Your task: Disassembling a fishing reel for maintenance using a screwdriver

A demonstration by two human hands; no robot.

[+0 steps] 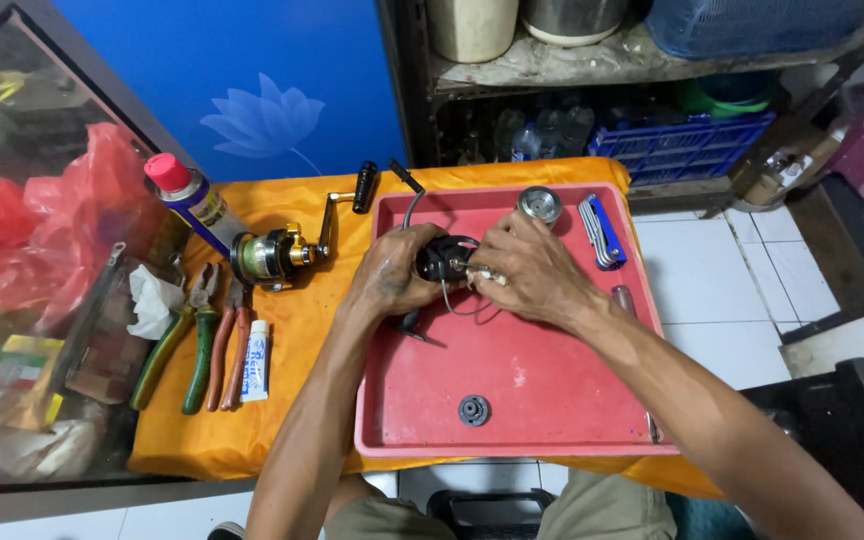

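Left hand (387, 275) and right hand (527, 268) both clamp a black fishing reel body (444, 258) above the red tray (512, 440), near its 12 o'clock edge. Right fingertips seem to pinch a small part; hard to tell. Risk: it could slip, bounce off, join the loose black gear (473, 409) at 6 o'clock.

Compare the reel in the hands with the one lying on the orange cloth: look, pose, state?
The black reel is gripped over the red tray by the left hand and right hand; the gold reel lies untouched on the orange cloth. The black reel is dark all over; the gold reel has gold and green parts. The gold reel's crank handle sticks out in plain view; the black reel is mostly hidden. Both are fishing reels.
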